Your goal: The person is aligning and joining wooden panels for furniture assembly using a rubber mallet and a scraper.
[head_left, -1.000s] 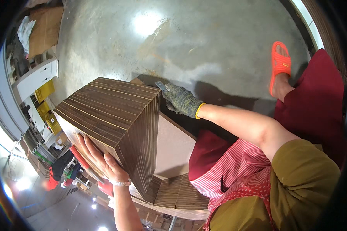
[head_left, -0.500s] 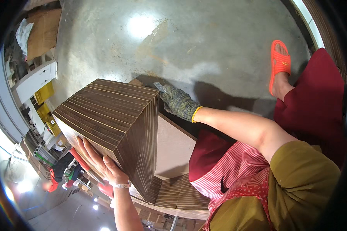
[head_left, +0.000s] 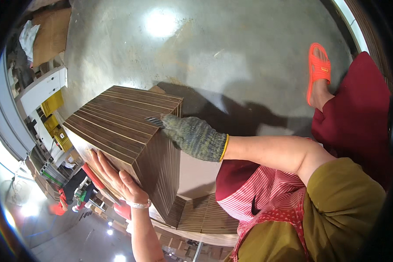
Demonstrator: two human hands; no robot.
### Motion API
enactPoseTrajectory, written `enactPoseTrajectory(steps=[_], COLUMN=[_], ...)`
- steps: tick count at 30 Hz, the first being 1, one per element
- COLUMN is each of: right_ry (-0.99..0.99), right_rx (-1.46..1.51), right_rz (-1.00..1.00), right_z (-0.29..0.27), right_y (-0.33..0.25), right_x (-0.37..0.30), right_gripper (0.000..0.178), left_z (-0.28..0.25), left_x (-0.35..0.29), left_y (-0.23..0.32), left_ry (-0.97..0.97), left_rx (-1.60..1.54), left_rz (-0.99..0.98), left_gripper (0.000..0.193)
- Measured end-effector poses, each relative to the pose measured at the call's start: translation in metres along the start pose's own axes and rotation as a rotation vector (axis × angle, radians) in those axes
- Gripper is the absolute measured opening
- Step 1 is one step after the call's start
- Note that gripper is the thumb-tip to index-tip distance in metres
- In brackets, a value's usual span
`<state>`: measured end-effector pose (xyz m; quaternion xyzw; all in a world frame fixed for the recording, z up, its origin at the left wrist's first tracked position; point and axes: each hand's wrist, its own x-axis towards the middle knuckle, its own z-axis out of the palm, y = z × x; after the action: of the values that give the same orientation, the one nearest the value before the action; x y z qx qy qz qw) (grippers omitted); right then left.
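A dark wooden cabinet with thin pale stripes stands in front of me, its striped top and side meeting at a corner edge. My left hand, bare with a bracelet at the wrist, lies flat against its pale left face, fingers stretched out. In a grey-green knitted glove with a yellow cuff, my right hand is closed on a thin flat metal blade. The blade lies at the edge between the striped top and the side; whether it touches the wood I cannot tell. The glove hides the blade's other end.
Below the gloved hand is the cabinet's pale inner panel. A red-handled tool shows beyond my left hand. A white cabinet part, yellow bins and cardboard stand at left. Another person is farther off.
My right hand has moved left and nearer with the blade, from the cabinet's far right corner along the top edge. My left hand keeps its place on the cabinet.
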<state>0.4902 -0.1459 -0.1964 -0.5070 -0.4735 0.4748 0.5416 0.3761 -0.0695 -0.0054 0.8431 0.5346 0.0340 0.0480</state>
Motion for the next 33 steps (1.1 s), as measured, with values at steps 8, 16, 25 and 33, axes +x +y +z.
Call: enactPoseTrajectory(steps=[8, 16, 25, 33], right_ry=[0.017, -0.366, -0.106, -0.083], right_rx=[-0.504, -0.678, 0.131, -0.206], right_rz=[-0.414, -0.125, -0.255, -0.242], right_z=[-0.011, -0.027, -0.037, -0.024], right_y=[-0.044, -0.08, -0.125, -0.113], right_x=[0.009, 0.018, 0.013, 0.024], right_gripper=[0.044, 0.051, 0.037, 0.034], left_z=[0.001, 0.002, 0.004, 0.003], left_x=[0.004, 0.002, 0.004, 0.004], left_y=[0.0, -0.006, -0.005, -0.004], left_ry=[-0.012, -0.018, 0.03, 0.017], left_rx=[0.007, -0.004, -0.038, 0.008], left_rz=[0.013, 0.012, 0.05, 0.027], left_gripper=[0.064, 0.063, 0.063, 0.06])
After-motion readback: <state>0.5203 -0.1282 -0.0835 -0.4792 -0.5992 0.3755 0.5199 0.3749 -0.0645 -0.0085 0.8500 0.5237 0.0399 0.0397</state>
